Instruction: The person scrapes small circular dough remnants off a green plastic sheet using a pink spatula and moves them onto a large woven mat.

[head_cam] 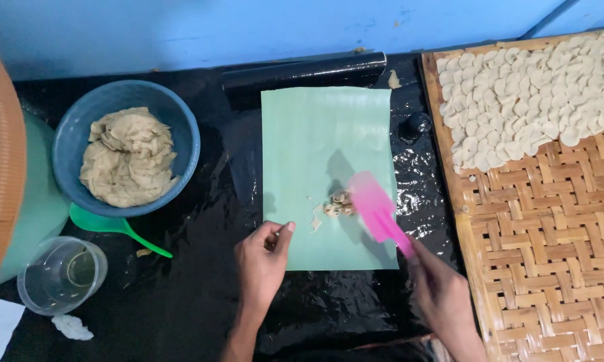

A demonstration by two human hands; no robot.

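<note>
You are scraping dough scraps (340, 203) at the green sheet's (315, 134) five o'clock, right hand (442, 295) closed around the pink spatula (377, 209), left hand (261, 258) loosely curled, empty, pinning the seven o'clock edge. Gathering needs steady pinning.

At the centre lies a pale mint-green sheet (325, 161) on a glossy black plastic cover (201, 295). On the sheet, toward five o'clock, a bright pink spatula (375, 208) meets a small beige dough lump (340, 203). At nine o'clock a dusty blue bowl (181, 131) holds tan, ribboned dough (127, 157); just below it shows a vivid green scoop (114, 228). At seven o'clock stands a clear plastic cup (62, 275), with a white scrap (72, 327) under it. At three o'clock a honey-brown woven bamboo tray (550, 248) shows a basket-weave pattern, and cream-white dough discs (536, 94) cover its two o'clock part. At twelve o'clock, a black roll (305, 72) lies before a sky-blue wall (215, 30).
</note>
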